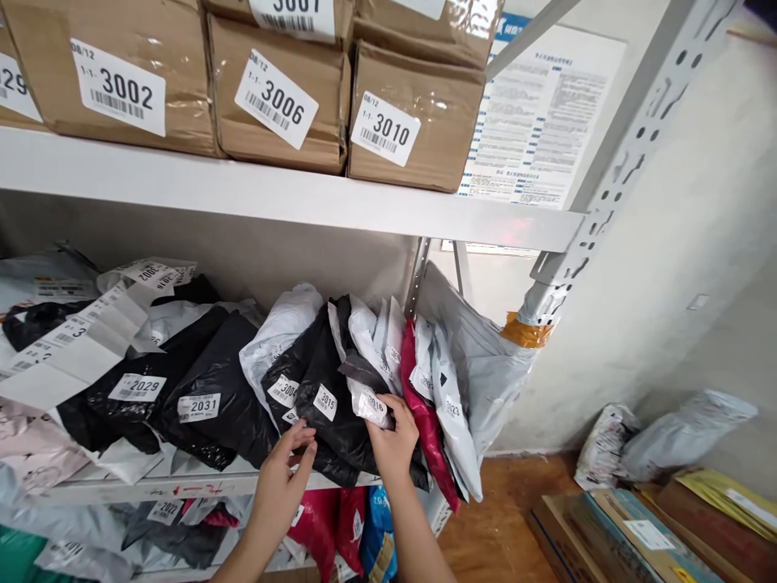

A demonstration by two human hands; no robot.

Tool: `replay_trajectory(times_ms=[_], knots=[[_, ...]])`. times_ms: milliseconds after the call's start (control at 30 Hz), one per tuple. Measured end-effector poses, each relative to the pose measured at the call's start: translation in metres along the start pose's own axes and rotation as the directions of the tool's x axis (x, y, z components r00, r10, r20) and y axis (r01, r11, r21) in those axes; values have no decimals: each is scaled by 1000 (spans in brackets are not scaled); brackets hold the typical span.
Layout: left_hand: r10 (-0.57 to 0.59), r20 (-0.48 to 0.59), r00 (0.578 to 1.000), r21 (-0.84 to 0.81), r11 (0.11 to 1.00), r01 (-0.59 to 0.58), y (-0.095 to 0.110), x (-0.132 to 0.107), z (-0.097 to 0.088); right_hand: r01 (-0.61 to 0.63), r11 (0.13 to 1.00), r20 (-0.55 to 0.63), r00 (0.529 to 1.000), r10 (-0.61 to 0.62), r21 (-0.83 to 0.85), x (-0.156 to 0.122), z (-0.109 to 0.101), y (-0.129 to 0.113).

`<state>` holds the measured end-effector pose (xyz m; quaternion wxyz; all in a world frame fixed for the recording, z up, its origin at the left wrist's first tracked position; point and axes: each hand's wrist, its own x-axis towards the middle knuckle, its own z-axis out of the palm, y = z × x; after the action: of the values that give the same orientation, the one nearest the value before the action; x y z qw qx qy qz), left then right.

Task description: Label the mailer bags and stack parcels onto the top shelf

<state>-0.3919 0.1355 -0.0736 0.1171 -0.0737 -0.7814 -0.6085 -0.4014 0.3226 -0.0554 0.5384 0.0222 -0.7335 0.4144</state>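
A row of soft mailer bags stands on the middle shelf (182, 488), each with a numbered white label. My left hand (285, 478) rests with fingers together against the lower edge of a black bag labelled 3015 (331, 389). My right hand (394, 441) pinches the edge of a grey bag labelled 3016 (367, 397), thumb on its label. A red bag (425, 413) and white bags (452, 405) stand just right of my right hand. Black bags marked 2029 (130, 397) and 2031 (210, 389) lie to the left.
Cardboard boxes numbered 3002 (115, 73), 3006 (276, 89) and 3010 (413, 121) sit on the upper shelf. A metal upright (607, 186) frames the right end. More bags fill the lower shelf (340, 526). Parcels and flat boxes (637, 526) lie on the wooden floor at right.
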Motion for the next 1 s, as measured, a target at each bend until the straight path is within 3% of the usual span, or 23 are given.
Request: replay_trajectory(times_ms=[67, 200, 267, 533, 833, 1000], knots=[[35, 31, 999, 14, 999, -36, 5, -3, 10, -2, 1000, 5, 1000, 2, 4, -1, 1, 1], [81, 220, 972, -44, 996, -73, 19, -9, 37, 6, 1000, -23, 1000, -6, 4, -1, 2, 1], [86, 241, 967, -68, 995, -72, 22, -10, 44, 1, 1000, -27, 1000, -1, 3, 0, 1, 1], [61, 255, 965, -106, 994, -35, 18, -10, 42, -25, 1000, -22, 999, 25, 9, -1, 0, -2], [112, 239, 964, -10, 994, -113, 38, -6, 57, -80, 996, -77, 994, 77, -43, 2, -3, -4], [138, 279, 950, -53, 990, -128, 37, -3, 52, -68, 997, -116, 991, 62, -49, 5, -2, 1]])
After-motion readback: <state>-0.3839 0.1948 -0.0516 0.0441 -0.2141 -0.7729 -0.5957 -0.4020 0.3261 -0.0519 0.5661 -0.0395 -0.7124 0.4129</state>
